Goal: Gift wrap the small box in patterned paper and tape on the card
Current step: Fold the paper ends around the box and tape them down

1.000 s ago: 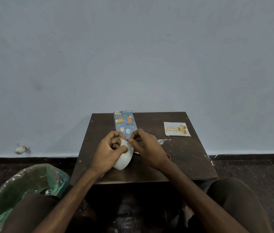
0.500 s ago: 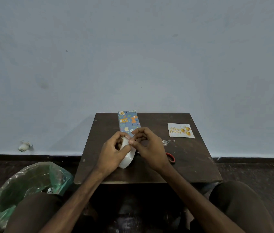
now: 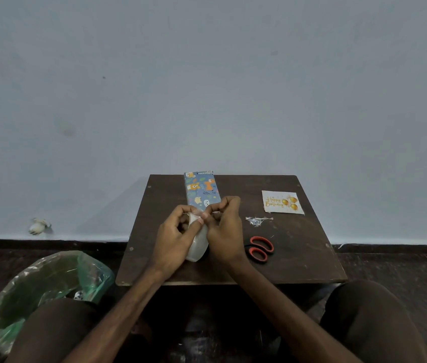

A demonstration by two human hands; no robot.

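Over the tabletop (image 3: pixel 298 258), your left hand (image 3: pixel 174 237) curls round the tape roll (image 3: pixel 198 244) while your right hand (image 3: pixel 224 231) has a pinching grip on its end: peel slowly, straight, so nothing splits.

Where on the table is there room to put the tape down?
Bare wood: the table's left strip beside the wrapped box, the gap between box and card, and the near right corner in front of the scissors. Crowded: the middle, where the left hand and right hand hold the tape roll.
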